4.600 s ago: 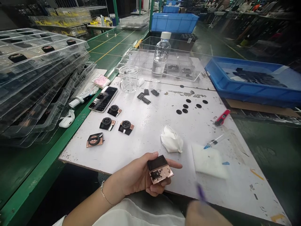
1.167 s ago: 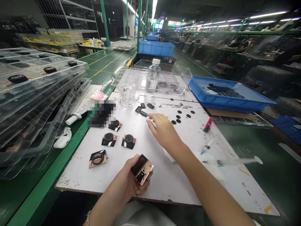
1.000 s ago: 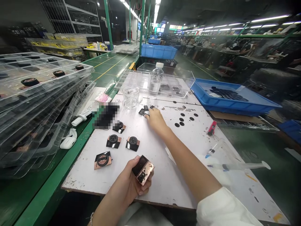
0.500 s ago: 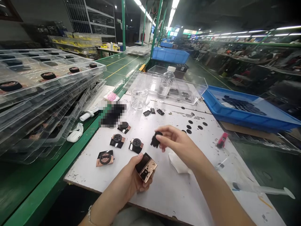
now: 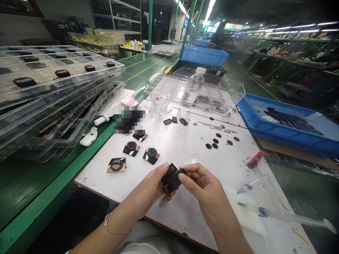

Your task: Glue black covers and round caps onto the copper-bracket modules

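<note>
My left hand (image 5: 148, 187) is closed around a copper-and-black casing (image 5: 168, 173), held tilted above the near part of the table. With thumb and fingers, my right hand (image 5: 205, 185) pinches a black plastic part (image 5: 177, 181) against the casing's face, covering most of its copper half. Whether the two parts are seated together cannot be seen. To the left lie several similar copper-and-black pieces with round, wheel-like faces, among them one casing (image 5: 151, 155) nearest my hands. Beyond my hands are small black parts (image 5: 174, 120) and, to the right, flat black discs (image 5: 215, 141).
Stacked clear trays (image 5: 87, 77) rise at left. A clear cup (image 5: 160, 106), a bottle (image 5: 194, 86) and a clear box (image 5: 233, 93) stand at the back. At right are a blue tray (image 5: 249, 116), a pink tool (image 5: 255, 159) and a syringe (image 5: 293, 217).
My right hand has brought the black part down and left onto the casing in my left hand; before, they were apart. The view has shifted slightly, baring syringes at the right.
</note>
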`<state>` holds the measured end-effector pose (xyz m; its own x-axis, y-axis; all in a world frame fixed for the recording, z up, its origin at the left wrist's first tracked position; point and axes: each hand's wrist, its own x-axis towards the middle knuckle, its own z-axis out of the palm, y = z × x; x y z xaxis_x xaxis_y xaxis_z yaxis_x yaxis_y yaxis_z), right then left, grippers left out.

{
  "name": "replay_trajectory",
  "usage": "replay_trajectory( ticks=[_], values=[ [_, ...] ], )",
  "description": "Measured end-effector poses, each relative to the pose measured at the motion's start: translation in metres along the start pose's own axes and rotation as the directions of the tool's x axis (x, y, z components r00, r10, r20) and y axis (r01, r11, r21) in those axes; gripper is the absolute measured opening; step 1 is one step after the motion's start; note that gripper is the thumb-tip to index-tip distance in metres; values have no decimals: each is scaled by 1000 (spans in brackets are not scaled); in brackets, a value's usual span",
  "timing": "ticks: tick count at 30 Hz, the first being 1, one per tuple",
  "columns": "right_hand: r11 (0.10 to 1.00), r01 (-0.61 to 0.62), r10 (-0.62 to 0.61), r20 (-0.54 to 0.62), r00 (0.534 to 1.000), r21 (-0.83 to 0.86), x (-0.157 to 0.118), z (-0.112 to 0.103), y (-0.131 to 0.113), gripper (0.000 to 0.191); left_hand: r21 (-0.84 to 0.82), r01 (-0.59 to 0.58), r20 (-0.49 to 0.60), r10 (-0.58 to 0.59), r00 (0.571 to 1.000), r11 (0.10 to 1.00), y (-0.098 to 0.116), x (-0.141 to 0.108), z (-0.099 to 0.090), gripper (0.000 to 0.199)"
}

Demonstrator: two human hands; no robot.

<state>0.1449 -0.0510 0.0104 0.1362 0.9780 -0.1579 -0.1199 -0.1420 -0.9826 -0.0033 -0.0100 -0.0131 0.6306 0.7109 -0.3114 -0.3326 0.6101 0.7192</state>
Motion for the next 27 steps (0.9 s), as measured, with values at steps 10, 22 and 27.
replay_trajectory(
  ticks=[10, 22, 27],
  values=[
    [922, 214, -257, -99, 961, -322, -7, -8, 10, 17, 12, -16, -38, 16, 999, 1000, 0, 0, 12, 42],
    [960, 248, -274, -253, 928, -132, -8, 0, 13, 19, 112, -170, -35, 175, 984, 979, 1, -6, 14, 31],
    [935, 345, -355, -269, 895, -85, -7, 5, 16, 17, 147, -225, -108, 242, 964, 963, 6, -9, 16, 26]
  ],
)
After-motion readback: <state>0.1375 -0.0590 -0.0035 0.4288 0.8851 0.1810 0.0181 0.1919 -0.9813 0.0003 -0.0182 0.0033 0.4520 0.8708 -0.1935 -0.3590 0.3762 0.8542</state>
